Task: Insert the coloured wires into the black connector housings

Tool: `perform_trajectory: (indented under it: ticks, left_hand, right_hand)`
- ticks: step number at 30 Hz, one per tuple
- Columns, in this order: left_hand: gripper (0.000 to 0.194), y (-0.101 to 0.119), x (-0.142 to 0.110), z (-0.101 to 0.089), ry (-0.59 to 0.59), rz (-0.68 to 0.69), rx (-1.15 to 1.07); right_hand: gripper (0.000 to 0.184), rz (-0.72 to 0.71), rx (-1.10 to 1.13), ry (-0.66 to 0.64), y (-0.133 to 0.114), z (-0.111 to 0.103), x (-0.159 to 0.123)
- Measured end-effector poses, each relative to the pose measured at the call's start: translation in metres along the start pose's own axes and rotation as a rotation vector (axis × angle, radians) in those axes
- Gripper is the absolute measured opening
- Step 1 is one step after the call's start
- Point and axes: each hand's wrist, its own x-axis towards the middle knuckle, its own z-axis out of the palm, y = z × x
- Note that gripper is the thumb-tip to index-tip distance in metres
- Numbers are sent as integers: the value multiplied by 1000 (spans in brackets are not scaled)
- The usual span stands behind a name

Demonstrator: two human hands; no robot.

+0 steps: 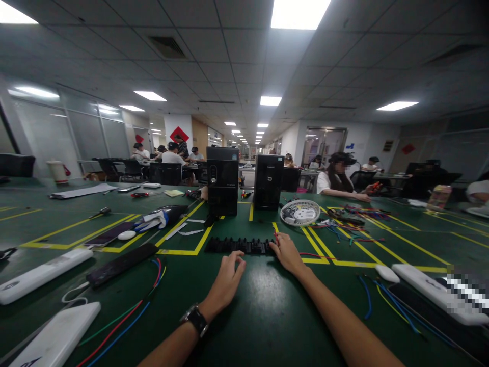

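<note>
A long black slotted strip [240,245], like a terminal block or wire duct, lies across the table in front of me. My left hand [226,279], with a dark watch on its wrist, rests at the strip's near edge, fingers loosely bent and holding nothing that I can see. At the strip's right end my right hand [286,252] has its fingers pinched together. A bit of red shows at its fingertips, and a red wire [313,254] runs out to the right from beneath the hand. The fingers hide exactly how the wire is gripped.
Two black computer towers [222,181] [268,182] stand behind the strip. A white fan grille [300,212] and tangled wires [355,219] lie right. Loose wires [130,311], a power bank [57,336] and a black pouch [121,264] lie left. A co-worker [338,178] sits opposite.
</note>
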Motion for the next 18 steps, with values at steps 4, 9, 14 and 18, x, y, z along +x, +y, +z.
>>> perform_trajectory:
  ticks: [4,9,14,18]
  left_hand:
    - [38,-5,2,0,87,64,-24]
    - [31,-11,9,-6,229,173,86]
    - [31,-38,28,-22,426,184,364]
    - [39,-62,46,-36,473,50,557]
  right_hand:
    - [31,108,-65,168,-2,-8,-2]
    - [36,82,-39,214,-18,-26,-29]
    - [36,-251,38,-39,-79,-50,-93]
    - [30,-376,-22,-316,-144,-63,-125]
